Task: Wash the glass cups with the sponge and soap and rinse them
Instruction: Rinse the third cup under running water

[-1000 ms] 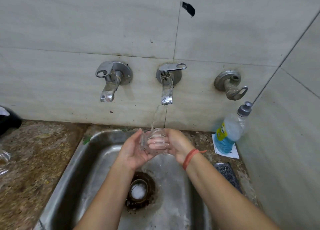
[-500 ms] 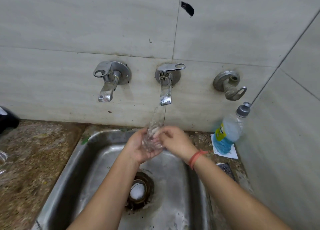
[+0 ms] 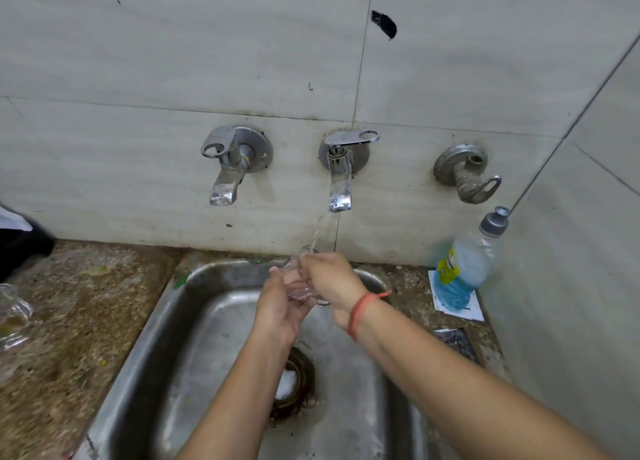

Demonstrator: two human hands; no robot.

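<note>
You are gripping the glass cup [image 3: 297, 286] with left hand [image 3: 277, 309] and right hand [image 3: 334, 279] fingers [image 3: 313, 263] curled, rim above them catching the stream [image 3: 320, 232] for rinsing.

A: The glass cup [image 3: 300, 279]?
B: Clear, tilted, rim toward twelve o'clock under the water stream [image 3: 320, 231], gripped by the left hand [image 3: 277, 309] and right hand [image 3: 332, 279] above the sink [image 3: 166, 307].
A: Others?
B: A second cup [image 3: 14, 315], blurred, stands on the counter [image 3: 86, 303] at nine o'clock. The soap bottle [image 3: 462, 272], blue liquid low inside, leans at three o'clock.
</note>
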